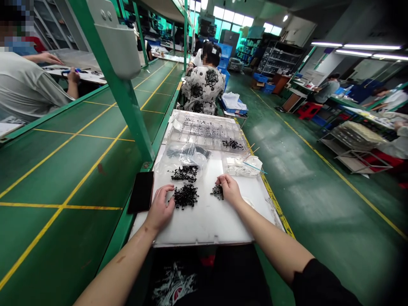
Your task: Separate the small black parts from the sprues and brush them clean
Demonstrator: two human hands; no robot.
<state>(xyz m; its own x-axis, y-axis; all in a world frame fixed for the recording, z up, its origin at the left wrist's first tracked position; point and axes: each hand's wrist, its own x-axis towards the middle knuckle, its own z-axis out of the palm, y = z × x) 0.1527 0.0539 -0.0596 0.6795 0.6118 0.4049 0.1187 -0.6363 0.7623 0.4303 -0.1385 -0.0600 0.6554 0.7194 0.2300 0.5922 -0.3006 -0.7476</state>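
My left hand (162,207) rests at the left edge of a pile of small black branched parts (185,196). Its fingers are curved and its thumb stands apart from them, with nothing visible between. My right hand (228,188) is over a smaller heap of tiny dark grey pieces (217,192), thumb and fingertips pressed together. Whatever they pinch is too small to make out. Just beyond the black pile, more black parts (185,173) lie by the mouth of a clear plastic bag (183,157). All of this is on a white work board (204,227).
A clear compartment tray (204,129) holding small dark parts stands at the back. A container with white cloth and thin sticks (244,165) is at the right. A phone (140,192) lies left, beside a green post (127,97) and a green conveyor (95,170). Co-workers sit ahead and left.
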